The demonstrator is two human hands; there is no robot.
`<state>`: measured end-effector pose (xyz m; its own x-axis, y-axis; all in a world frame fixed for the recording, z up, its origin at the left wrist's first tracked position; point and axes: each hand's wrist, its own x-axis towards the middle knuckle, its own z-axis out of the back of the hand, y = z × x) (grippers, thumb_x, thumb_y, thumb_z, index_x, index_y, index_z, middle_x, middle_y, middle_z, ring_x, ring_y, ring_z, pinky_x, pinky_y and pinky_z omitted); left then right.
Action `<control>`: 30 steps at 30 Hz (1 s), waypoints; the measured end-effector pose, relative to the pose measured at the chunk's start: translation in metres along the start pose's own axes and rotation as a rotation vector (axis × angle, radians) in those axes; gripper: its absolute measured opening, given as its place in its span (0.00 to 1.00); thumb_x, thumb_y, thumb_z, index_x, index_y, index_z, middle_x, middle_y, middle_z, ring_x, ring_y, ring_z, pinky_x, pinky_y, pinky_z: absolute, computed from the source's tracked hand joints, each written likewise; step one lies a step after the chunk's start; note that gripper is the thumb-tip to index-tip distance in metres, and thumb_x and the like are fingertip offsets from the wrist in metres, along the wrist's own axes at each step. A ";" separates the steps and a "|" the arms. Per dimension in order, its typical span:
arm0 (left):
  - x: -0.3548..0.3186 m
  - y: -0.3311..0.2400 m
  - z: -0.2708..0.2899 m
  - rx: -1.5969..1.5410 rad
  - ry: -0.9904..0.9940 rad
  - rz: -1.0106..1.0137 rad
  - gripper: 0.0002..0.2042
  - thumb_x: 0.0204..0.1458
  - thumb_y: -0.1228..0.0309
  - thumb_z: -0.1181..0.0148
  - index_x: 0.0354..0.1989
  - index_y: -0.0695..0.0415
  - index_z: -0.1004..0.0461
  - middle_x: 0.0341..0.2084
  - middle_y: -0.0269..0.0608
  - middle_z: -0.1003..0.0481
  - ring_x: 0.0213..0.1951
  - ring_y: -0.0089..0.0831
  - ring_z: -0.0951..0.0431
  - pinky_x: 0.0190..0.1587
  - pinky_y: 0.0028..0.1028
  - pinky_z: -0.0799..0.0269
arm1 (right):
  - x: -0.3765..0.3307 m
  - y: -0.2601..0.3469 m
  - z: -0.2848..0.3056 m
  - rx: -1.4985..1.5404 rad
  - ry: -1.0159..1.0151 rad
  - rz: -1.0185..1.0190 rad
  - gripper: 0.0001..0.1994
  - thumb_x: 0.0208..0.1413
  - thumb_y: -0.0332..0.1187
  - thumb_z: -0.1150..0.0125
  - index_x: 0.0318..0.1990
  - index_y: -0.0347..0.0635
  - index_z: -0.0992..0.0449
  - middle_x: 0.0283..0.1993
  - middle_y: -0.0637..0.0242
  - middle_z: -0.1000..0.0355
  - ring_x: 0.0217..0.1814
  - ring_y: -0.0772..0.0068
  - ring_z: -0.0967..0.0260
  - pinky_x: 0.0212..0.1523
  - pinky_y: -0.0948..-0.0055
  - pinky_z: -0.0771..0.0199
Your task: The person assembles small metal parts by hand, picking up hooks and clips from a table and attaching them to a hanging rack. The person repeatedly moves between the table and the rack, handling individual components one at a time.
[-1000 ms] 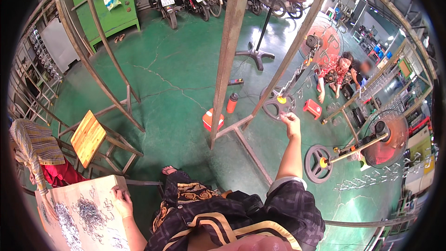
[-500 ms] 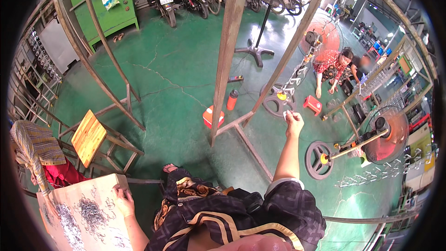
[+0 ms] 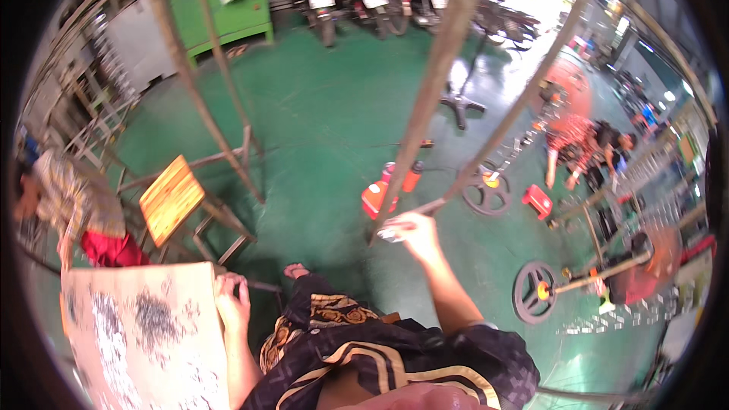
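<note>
My right hand (image 3: pixel 416 234) is raised over the floor in front of me, fingers pinched on a small shiny metal piece (image 3: pixel 390 234), blurred by motion. My left hand (image 3: pixel 234 302) is at the right edge of a cardboard-topped table (image 3: pixel 163 357), its fingers curled in. Something dark shows between them, too small to make out. On the cardboard lie a pile of small black parts (image 3: pixel 154 315), a long heap of small silvery parts (image 3: pixel 112 342) and a paler scatter of silvery pieces (image 3: pixel 199 381) near my left forearm.
Metal frame posts (image 3: pixel 437 83) rise in front of me. A wooden stool (image 3: pixel 173 201) and a person in a plaid shirt (image 3: pixel 83 197) are at the left. Pedestal fans with round bases (image 3: pixel 535 291), hanging rows of metal pieces (image 3: pixel 623 315), a red box (image 3: pixel 538 202) and crouching people (image 3: pixel 573 144) are at the right.
My right hand has come down and left, nearer to me, with the metal piece. My left hand has shifted from the cardboard's top to its right edge. The whole view has turned left.
</note>
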<state>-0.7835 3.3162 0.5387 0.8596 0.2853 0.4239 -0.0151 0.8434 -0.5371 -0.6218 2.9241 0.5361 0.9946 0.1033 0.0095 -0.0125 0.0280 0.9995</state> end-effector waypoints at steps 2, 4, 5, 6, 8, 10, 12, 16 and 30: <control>0.004 -0.028 -0.011 -0.180 0.017 -0.077 0.06 0.46 0.81 0.39 0.33 0.63 0.24 0.32 0.47 0.25 0.37 0.44 0.25 0.44 0.37 0.29 | -0.001 0.013 -0.058 0.017 0.309 0.002 0.03 0.52 0.22 0.37 0.35 0.34 0.23 0.33 0.62 0.22 0.36 0.74 0.23 0.38 0.73 0.22; 0.004 -0.067 -0.016 -0.371 0.051 -0.026 0.10 0.46 0.82 0.37 0.38 0.64 0.23 0.34 0.46 0.24 0.37 0.37 0.24 0.42 0.32 0.27 | -0.001 0.001 -0.108 0.252 0.508 0.060 0.03 0.52 0.23 0.36 0.31 0.34 0.25 0.32 0.63 0.23 0.36 0.74 0.24 0.37 0.74 0.22; 0.004 -0.080 -0.017 -0.399 0.033 -0.018 0.11 0.47 0.81 0.37 0.40 0.64 0.23 0.35 0.46 0.24 0.37 0.34 0.24 0.42 0.29 0.27 | -0.001 0.004 -0.133 0.191 0.553 0.167 0.04 0.51 0.24 0.35 0.31 0.35 0.26 0.30 0.64 0.23 0.34 0.75 0.24 0.35 0.75 0.24; 0.004 -0.088 -0.018 -0.433 0.015 -0.006 0.10 0.49 0.81 0.38 0.41 0.65 0.23 0.36 0.45 0.24 0.37 0.32 0.24 0.43 0.28 0.27 | -0.001 0.014 -0.149 -0.092 0.533 0.410 0.07 0.49 0.26 0.33 0.33 0.36 0.25 0.28 0.65 0.25 0.32 0.76 0.24 0.32 0.75 0.26; 0.001 -0.088 -0.015 -0.499 -0.061 0.072 0.10 0.50 0.81 0.39 0.42 0.64 0.23 0.37 0.44 0.24 0.38 0.31 0.24 0.43 0.28 0.27 | -0.016 0.029 -0.189 -0.154 0.532 0.508 0.07 0.46 0.27 0.34 0.30 0.38 0.27 0.27 0.62 0.30 0.28 0.66 0.26 0.29 0.68 0.28; -0.003 -0.077 -0.009 -0.446 -0.200 0.079 0.09 0.51 0.80 0.38 0.41 0.64 0.23 0.38 0.45 0.24 0.39 0.31 0.24 0.43 0.28 0.27 | -0.024 0.033 -0.213 -0.273 0.474 0.737 0.07 0.45 0.27 0.36 0.29 0.39 0.28 0.28 0.62 0.31 0.30 0.60 0.29 0.31 0.65 0.28; -0.004 -0.071 -0.001 -0.541 -0.234 0.154 0.07 0.48 0.81 0.36 0.37 0.64 0.22 0.36 0.44 0.23 0.38 0.31 0.23 0.43 0.27 0.27 | -0.034 0.037 -0.229 -0.277 0.404 0.894 0.06 0.44 0.27 0.37 0.30 0.40 0.29 0.29 0.61 0.32 0.31 0.55 0.30 0.33 0.61 0.28; -0.020 -0.066 0.015 -0.538 -0.310 0.273 0.06 0.46 0.81 0.35 0.34 0.64 0.22 0.33 0.43 0.22 0.36 0.29 0.22 0.40 0.26 0.26 | -0.054 0.041 -0.246 -0.378 0.491 0.953 0.08 0.44 0.27 0.38 0.32 0.42 0.29 0.31 0.63 0.31 0.34 0.56 0.30 0.36 0.61 0.28; -0.106 -0.030 0.041 -0.423 -0.437 0.483 0.05 0.54 0.78 0.41 0.37 0.63 0.30 0.35 0.44 0.23 0.40 0.32 0.22 0.46 0.29 0.28 | -0.095 0.016 -0.307 -0.190 1.030 0.741 0.13 0.43 0.25 0.32 0.39 0.40 0.26 0.31 0.64 0.26 0.34 0.63 0.26 0.38 0.65 0.28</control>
<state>-0.8952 3.2792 0.5404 0.5266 0.8049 0.2735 -0.0655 0.3591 -0.9310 -0.7478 3.2201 0.5427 0.2070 0.8701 0.4473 -0.6251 -0.2341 0.7446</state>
